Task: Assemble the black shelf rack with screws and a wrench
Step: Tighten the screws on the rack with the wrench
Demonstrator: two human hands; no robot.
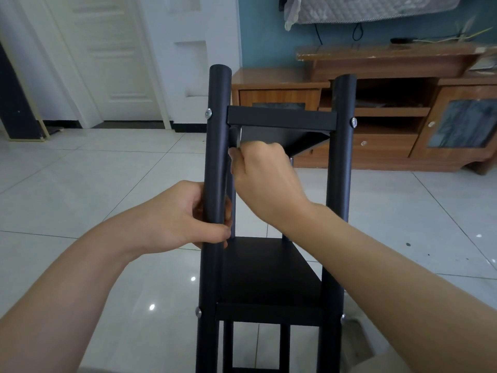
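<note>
The black shelf rack (pixel 271 275) stands upright in front of me, with two round black posts and two shelves between them. Silver screw heads (pixel 208 112) show on the outer sides of both posts. My left hand (pixel 185 219) grips the left post (pixel 216 157) between the shelves. My right hand (pixel 263 176) reaches under the upper shelf (pixel 282 119), fingers curled at its left inner corner; a small silver thing shows just above the fingers there, and I cannot tell what it is.
A wooden TV cabinet (pixel 390 125) stands against the blue wall behind the rack. A white door (pixel 107 63) is at the back left. Glossy pale floor tiles (pixel 94 184) spread all around.
</note>
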